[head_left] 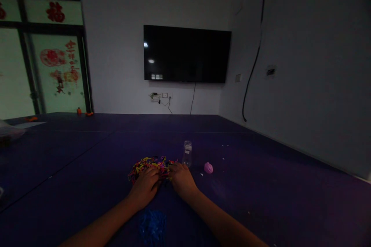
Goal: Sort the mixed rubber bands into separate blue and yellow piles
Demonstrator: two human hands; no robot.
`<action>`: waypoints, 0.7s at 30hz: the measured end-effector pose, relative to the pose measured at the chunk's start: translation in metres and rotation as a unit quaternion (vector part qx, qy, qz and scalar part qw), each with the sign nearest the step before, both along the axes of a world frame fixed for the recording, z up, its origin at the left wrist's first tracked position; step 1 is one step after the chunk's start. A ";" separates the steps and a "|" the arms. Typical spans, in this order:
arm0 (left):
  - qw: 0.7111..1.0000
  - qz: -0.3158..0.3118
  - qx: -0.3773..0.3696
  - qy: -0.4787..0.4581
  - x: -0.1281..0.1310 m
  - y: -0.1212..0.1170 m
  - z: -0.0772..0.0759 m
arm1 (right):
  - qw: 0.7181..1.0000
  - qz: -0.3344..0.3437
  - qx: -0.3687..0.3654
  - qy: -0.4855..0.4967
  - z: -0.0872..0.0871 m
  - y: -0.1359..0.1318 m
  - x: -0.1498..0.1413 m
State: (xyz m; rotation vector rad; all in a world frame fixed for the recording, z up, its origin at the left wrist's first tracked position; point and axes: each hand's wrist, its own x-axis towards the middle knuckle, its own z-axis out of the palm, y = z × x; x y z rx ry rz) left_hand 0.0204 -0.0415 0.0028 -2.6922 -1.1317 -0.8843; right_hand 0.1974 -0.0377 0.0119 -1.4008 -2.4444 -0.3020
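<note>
Left hand [146, 186]: fingers bent loosely down onto the right part of a heap of multicoloured elastic-looking bands [144, 164]; tips are buried or dark, so cannot tell how far apart they are or whether a band is pinched. Right hand [182, 179]: fingers curled in toward the heap's right edge, facing the left hand across a narrow gap; grip likewise cannot be told. Step in hand, as judged: both hands working at the heap, sorting or picking among the bands. Next move, as judged, calls for parting single loops from the tangle with the fingertips, without dragging neighbours along. Just beyond the right hand, a clear plastic bottle [188, 152], seemingly upright; contact with the hand unclear. Farther right, apart from the bottle, a pink rounded object [208, 168], identity uncertain, with a white scrap [202, 175] near it. Near side, between the forearms, a shiny blue tangle of strips [153, 227]. All lie on a dark purple surface [278, 185], floor or bench unclear. Far wall: flat-screen television [187, 54], screen dark; glass door [58, 71] with red decorations far left.
</note>
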 end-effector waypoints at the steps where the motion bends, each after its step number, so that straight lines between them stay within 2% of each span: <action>1: 1.000 0.001 -0.003 0.001 0.000 0.000 0.000 | 1.000 0.002 0.007 -0.015 0.001 0.001 0.000; 9: 1.000 -0.001 0.009 0.001 0.001 0.003 -0.003 | 0.993 -0.003 0.080 -0.087 -0.001 0.008 -0.005; 13: 1.000 0.002 0.012 -0.006 0.001 0.002 -0.002 | 0.993 -0.003 0.107 -0.048 -0.006 0.009 -0.004; 21: 0.999 -0.002 0.030 -0.043 0.000 0.004 -0.001 | 0.992 0.048 0.111 0.027 -0.011 0.008 -0.003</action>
